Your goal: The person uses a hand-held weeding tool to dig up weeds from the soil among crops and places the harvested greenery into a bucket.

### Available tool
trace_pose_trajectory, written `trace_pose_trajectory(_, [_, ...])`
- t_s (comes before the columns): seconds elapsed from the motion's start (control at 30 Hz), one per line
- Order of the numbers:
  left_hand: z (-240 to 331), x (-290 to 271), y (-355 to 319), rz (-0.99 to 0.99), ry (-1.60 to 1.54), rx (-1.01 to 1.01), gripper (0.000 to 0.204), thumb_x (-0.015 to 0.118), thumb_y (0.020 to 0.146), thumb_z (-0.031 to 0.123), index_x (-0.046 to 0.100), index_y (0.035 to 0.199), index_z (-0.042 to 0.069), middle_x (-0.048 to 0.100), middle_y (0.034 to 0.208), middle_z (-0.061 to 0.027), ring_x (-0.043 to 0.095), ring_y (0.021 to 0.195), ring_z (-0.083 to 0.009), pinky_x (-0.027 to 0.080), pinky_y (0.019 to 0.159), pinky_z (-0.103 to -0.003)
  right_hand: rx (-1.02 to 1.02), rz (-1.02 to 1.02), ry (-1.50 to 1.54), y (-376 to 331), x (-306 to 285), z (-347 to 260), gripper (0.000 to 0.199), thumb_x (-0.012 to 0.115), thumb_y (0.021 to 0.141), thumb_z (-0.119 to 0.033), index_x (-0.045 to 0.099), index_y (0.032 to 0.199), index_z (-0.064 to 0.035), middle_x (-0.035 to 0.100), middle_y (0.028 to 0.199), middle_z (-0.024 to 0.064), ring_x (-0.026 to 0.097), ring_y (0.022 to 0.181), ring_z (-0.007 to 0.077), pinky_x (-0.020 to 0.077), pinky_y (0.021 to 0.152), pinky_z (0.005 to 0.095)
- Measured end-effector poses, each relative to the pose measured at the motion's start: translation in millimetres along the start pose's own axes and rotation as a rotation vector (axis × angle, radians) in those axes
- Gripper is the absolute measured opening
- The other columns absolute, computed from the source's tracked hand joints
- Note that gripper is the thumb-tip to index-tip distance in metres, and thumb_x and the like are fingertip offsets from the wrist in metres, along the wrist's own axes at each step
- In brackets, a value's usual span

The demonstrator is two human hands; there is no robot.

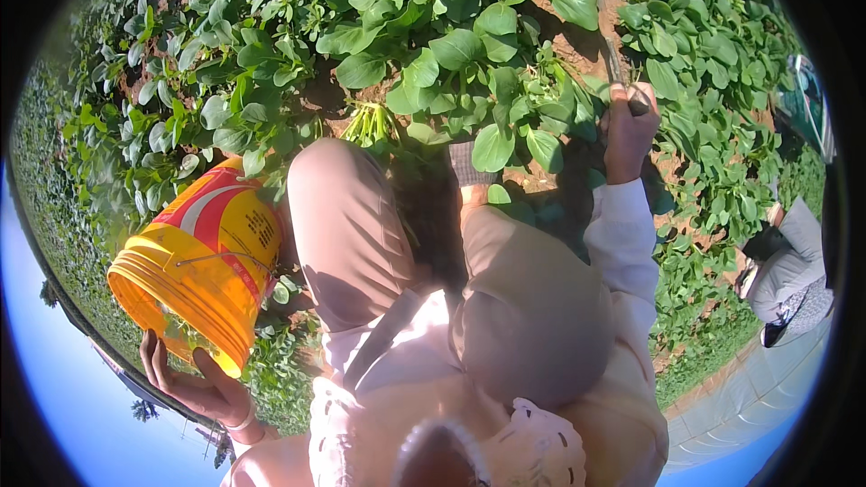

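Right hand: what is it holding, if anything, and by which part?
A thin tool, gripped by its near end, which the right hand mostly hides.

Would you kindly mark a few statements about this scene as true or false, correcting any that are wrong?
1. The right hand holds a slim, dark hand tool. True.
2. The bucket is on the person's right side. False: it is on the left.
3. The left hand is at the bucket's rim. True.
4. The bucket is plain blue. False: it is yellow and red.
5. Only bare soil lies ahead. False: broad-leaved green plants grow there.
6. Another person is at the right edge. True.
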State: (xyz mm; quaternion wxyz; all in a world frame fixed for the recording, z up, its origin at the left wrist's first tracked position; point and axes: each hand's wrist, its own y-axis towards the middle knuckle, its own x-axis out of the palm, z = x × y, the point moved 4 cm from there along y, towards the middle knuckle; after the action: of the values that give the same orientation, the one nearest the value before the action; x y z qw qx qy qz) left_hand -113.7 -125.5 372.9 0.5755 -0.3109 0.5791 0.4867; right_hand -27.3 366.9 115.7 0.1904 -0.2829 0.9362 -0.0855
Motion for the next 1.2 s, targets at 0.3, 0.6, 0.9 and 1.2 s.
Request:
trace_pose_trajectory(0.3, [235, 249, 139, -0.691, -0.718, 0.691, 0.02, 0.053, 0.081, -0.006, 0.057, 0.1, -0.001, 0.061, 0.097, -0.0154, 0.061, 0.091, -0.0334, 0.049, 0.078, -0.036, -0.104, -0.294, -0.397, -11, 13, 5, 0.02, 0.063, 0.082, -0.009, 0.047, 0.074, -0.0006, 0.044, 0.054, 0.0069, 0.039, 0.048, 0.0166, 0.0334, 0.047, 0.033])
trace_pose_trajectory(0.6, [209, 394, 100, -0.501, -0.318, 1.15, 0.024, 0.06, 0.078, 0.022, 0.063, 0.096, 0.007, 0.061, 0.105, -0.0122, 0.065, 0.085, -0.0301, 0.053, 0.067, -0.039, -0.147, -0.396, -0.618, -26, -6, -12, 0.015, 0.063, 0.074, -0.006, 0.053, 0.084, -0.0015, 0.057, 0.063, 0.0182, 0.058, 0.063, 0.0402, 0.0427, 0.055, 0.0455])
trace_pose_trajectory(0.9, [226, 431, 130, -0.432, -0.279, 1.005, 0.043, 0.061, 0.076, 0.013, 0.057, 0.119, 0.015, 0.055, 0.119, -0.0155, 0.054, 0.107, -0.0379, 0.049, 0.084, -0.044, -0.059, -0.453, -0.632, -27, 13, -1, 0.017, 0.065, 0.073, -0.006, 0.054, 0.086, -0.0044, 0.061, 0.068, 0.0185, 0.06, 0.067, 0.0397, 0.0467, 0.059, 0.0439])
trace_pose_trajectory(1.2, [183, 438, 136, -0.585, -0.892, 0.603, 0.029, 0.061, 0.083, 0.01, 0.059, 0.112, 0.007, 0.065, 0.099, -0.0186, 0.062, 0.091, -0.0378, 0.05, 0.078, -0.04, -0.223, -0.426, -0.574, -24, 35, 1, 0.014, 0.062, 0.074, -0.006, 0.05, 0.08, -0.0032, 0.056, 0.062, 0.0186, 0.056, 0.064, 0.0417, 0.0427, 0.056, 0.0469])
